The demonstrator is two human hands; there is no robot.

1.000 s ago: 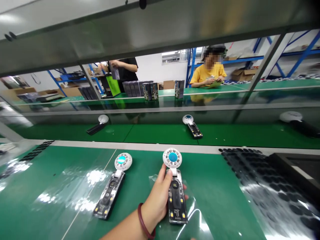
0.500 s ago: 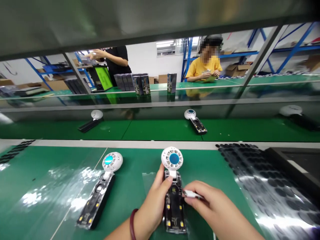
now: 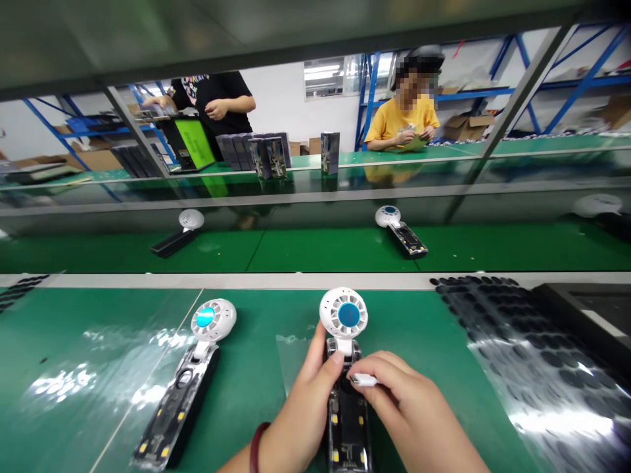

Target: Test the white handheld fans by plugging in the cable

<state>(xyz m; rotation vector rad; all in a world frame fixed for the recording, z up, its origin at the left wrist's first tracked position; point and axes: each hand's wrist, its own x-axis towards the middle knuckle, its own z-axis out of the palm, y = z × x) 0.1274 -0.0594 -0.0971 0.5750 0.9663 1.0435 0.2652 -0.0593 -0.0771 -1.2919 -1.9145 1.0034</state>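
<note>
Right hand (image 3: 414,410) closer, white part (image 3: 363,380) over fan (image 3: 345,368)

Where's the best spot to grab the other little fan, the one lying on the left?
Probably the long dark handle, pinched across its two long sides from above. The fan lies flat on the green table, so you can't get under it, and the handle is narrow enough to span. The round white head is wider and slotted. The left hand holds the middle fan that way.
</note>
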